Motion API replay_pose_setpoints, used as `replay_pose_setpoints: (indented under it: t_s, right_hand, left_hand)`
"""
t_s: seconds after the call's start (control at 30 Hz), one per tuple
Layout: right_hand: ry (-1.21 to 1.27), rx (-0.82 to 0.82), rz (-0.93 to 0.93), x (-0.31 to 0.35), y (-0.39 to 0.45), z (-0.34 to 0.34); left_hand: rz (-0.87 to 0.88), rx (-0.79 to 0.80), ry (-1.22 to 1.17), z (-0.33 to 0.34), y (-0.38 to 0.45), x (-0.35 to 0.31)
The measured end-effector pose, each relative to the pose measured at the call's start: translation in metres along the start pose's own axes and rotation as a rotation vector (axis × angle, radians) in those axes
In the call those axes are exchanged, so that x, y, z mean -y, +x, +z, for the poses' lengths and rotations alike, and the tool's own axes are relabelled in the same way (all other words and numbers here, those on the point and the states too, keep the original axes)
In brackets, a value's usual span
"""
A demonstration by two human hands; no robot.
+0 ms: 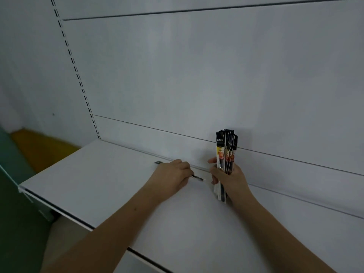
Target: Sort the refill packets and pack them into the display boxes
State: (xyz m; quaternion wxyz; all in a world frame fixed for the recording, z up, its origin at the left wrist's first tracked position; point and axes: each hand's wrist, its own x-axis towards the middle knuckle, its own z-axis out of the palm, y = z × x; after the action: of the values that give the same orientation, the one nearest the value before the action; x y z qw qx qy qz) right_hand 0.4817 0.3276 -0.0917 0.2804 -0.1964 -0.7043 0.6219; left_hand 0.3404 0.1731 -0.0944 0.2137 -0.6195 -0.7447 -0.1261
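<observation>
Now we hold a bunch of refill packets (226,154) upright in our right hand (229,179), grip tight, to keep them together | our left hand (173,175) pinches one more packet (198,177) off the white shelf (102,184) | no display boxes in view.

A white shelf (102,180) juts from a white back panel (197,75); a slotted upright (75,69) runs up its far left, and a blurred yellow shape (39,148) lies left.
</observation>
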Motion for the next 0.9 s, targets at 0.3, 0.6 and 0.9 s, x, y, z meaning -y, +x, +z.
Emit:
replay_pose_setpoints:
  t_s: [0.3,0.6,0.9]
  right_hand:
    - [0.118,0.171,0.143,0.008,-0.005,0.001]
    - [0.165,-0.071,-0.011,0.02,-0.006,-0.014]
    - [-0.29,0.15,0.013,0.002,-0.014,0.005]
  left_hand:
    - [0.261,-0.154,-0.088,-0.005,-0.007,-0.045]
    - [-0.21,-0.267,-0.337,-0.006,-0.022,-0.041]
    - [-0.453,-0.132,-0.874,-0.016,-0.011,-0.045]
